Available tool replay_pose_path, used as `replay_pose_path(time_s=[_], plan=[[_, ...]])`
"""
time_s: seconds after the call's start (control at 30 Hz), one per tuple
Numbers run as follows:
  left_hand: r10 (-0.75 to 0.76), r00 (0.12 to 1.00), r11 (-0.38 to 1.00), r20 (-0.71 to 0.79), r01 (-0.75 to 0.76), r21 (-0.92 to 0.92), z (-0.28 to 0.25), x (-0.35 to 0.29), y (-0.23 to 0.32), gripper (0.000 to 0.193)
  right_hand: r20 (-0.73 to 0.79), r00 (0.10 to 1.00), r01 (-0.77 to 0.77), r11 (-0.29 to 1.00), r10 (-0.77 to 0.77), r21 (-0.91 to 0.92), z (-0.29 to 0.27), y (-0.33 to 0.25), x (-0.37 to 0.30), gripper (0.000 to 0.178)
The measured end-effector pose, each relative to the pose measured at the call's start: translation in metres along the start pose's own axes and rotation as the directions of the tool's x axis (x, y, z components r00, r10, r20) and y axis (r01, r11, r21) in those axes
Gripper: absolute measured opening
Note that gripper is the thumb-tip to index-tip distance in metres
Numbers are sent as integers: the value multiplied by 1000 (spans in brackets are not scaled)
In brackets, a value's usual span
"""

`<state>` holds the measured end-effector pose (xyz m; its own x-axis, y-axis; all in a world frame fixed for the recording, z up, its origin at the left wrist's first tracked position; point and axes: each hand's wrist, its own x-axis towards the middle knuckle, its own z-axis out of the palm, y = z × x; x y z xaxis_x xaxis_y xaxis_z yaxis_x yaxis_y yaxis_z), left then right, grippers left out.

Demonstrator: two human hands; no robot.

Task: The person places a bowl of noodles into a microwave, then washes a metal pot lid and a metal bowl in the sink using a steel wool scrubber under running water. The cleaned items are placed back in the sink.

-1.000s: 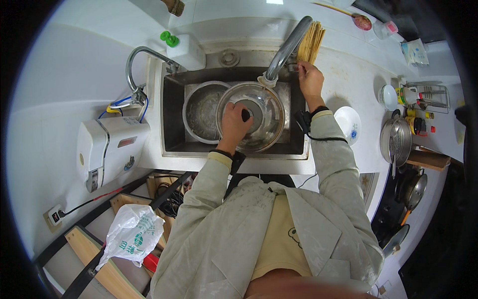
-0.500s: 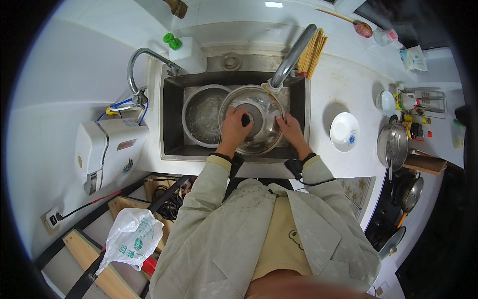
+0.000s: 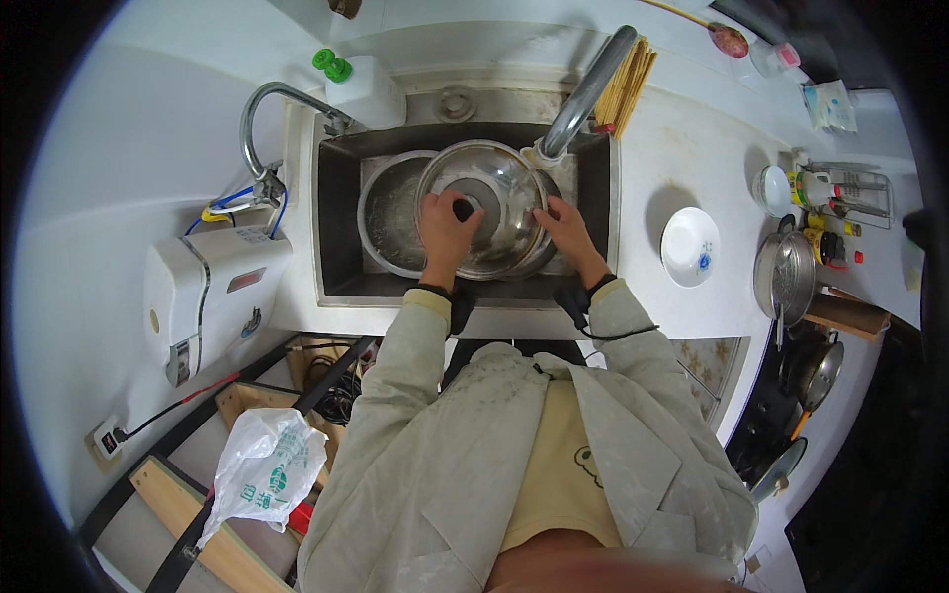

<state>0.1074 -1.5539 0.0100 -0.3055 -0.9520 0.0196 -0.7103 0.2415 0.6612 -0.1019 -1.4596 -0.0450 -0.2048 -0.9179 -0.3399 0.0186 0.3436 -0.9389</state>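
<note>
A shiny round metal pot lid (image 3: 509,188) with a grey disc at its middle is held over the sink. The thumb and fingers of my left hand (image 3: 447,229) curl round a black, knob-like part (image 3: 463,209) near that disc. At the lid's right rim, my right hand (image 3: 570,232) pinches the edge between thumb and fingers. Under the lid, a round metal vessel (image 3: 544,259) shows only along its lower right side. A metal basin (image 3: 388,222) with water in it sits at the left of the sink (image 3: 341,287), partly covered by the lid.
A thick faucet (image 3: 590,94) reaches over the sink; a thin curved tap (image 3: 259,119) and a green-topped white bottle (image 3: 366,94) stand left. Chopsticks (image 3: 627,89) lie behind. At right are a white bowl (image 3: 689,247) and a steel pot (image 3: 786,277).
Both hands and the lid have shifted left and toward the back of the sink. More of the vessel beneath now shows at the right. The view has moved slightly.
</note>
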Motion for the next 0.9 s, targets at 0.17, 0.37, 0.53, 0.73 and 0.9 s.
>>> replay_pose_path(time_s=[0.17,0.37,0.53,0.73,0.9], plan=[[46,991,999,125,-45,-10,47,-9,-8,38,-148,973,-200,967,177,-159,-11,67,-6,21],[17,948,994,318,-50,97,93,-21,-13,42,-249,896,-427,866,368,-260,-22,130,-6,41],[-7,938,994,347,-31,103,112,-22,-20,40,-191,851,-502,865,490,-14,-18,143,-11,44],[17,941,987,339,-70,144,124,-30,-37,40,-218,913,-365,929,344,-65,-10,102,-17,31],[-5,911,999,412,-12,40,129,-32,-46,39,-74,985,-166,981,159,-102,9,33,-18,18]])
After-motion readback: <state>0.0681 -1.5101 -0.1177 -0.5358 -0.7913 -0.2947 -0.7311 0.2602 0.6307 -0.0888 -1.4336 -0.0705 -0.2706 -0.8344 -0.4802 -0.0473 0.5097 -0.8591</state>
